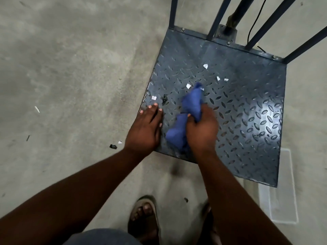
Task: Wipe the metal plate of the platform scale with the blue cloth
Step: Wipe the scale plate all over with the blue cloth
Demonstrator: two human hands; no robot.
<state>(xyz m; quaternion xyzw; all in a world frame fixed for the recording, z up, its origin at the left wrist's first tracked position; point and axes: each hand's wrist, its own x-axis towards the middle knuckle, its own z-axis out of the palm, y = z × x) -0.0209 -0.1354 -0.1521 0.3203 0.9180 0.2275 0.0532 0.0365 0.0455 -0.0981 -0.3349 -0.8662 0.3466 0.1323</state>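
We stand on a grey concrete floor (70, 76), looking down at the platform scale whose dark, diamond-patterned metal plate (238, 106) lies just ahead of our hands. Our right hand (201, 128) is curled tight around the bunched blue cloth (192, 103), which rests on the plate; one end of it sticks out beyond our fingers and another end trails back beside our wrist. Our left hand (145, 128) lies flat with straight fingers on the plate's near left edge, just beside the cloth and holding nothing. Small white paper scraps (188, 86) dot the plate beyond both hands, and a dark bit of debris (165, 99) sits just past our left fingertips. Blue frame bars (217, 18) rise at the far edge. Below our arms, a sandalled foot (144, 214) shows on the floor.
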